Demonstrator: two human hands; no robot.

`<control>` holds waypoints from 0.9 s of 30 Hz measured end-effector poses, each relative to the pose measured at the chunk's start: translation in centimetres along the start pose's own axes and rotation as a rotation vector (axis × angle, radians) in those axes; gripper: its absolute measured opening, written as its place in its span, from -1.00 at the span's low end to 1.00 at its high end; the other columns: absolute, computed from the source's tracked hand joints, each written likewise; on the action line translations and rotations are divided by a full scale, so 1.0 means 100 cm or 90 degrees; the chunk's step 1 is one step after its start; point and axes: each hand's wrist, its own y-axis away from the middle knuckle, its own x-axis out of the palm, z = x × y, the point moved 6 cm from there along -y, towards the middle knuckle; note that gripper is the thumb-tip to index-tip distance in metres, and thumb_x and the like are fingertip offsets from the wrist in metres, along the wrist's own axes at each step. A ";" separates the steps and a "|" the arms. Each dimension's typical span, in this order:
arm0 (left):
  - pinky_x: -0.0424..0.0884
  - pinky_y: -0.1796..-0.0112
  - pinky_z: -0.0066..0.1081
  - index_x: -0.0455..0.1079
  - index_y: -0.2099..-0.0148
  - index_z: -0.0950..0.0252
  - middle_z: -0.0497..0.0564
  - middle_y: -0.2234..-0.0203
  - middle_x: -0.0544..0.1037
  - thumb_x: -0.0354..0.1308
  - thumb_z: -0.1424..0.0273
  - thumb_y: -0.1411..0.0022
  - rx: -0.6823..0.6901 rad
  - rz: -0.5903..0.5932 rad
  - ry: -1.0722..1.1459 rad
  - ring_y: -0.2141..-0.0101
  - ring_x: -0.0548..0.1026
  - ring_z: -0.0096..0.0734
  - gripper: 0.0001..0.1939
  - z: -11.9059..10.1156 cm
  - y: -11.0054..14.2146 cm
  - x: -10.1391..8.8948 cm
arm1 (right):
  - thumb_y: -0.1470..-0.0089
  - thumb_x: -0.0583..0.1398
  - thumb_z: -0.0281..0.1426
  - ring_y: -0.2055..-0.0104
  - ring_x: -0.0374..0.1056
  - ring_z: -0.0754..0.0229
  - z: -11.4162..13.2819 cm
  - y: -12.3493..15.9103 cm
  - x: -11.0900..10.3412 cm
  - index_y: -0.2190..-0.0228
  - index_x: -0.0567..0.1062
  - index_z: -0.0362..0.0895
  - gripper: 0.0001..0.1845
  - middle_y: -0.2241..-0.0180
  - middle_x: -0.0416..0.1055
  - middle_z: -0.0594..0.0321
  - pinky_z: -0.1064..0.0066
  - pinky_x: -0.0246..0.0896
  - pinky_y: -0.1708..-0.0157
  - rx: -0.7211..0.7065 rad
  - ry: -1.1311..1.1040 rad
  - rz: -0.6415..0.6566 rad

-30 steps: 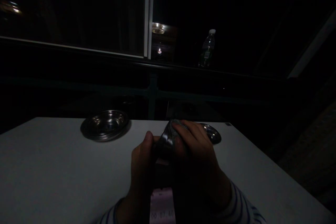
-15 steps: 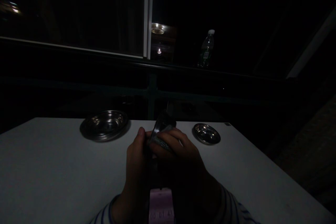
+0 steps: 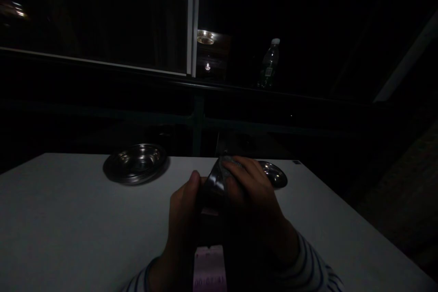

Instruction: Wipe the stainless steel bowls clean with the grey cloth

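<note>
Dark metal, the bowl (image 3: 215, 183) I have gripped in the left hand (image 3: 182, 210) is right of the dish stack (image 3: 135, 165), the right hand (image 3: 257, 194) pressing a grey cloth (image 3: 224, 167) to it.

The left hand (image 3: 183, 210) stands upright, thumb (image 3: 194, 179) raised, its other fingers mostly hidden; the right hand (image 3: 256, 187) arches inward towards it, fingers (image 3: 241, 172) bent; the left wrist (image 3: 159, 268) and right wrist (image 3: 289, 244) sit lower, well apart.
</note>
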 end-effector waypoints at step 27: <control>0.19 0.59 -0.49 0.24 0.62 0.28 -0.13 0.72 0.27 0.04 0.10 -0.02 0.020 0.008 -0.031 0.63 0.22 -0.50 -0.63 -0.005 -0.002 0.003 | -0.05 0.05 -0.45 0.11 0.24 0.13 0.005 0.002 0.002 0.19 0.44 -0.21 -0.72 0.17 0.37 0.07 0.26 0.22 0.13 -0.041 0.019 0.003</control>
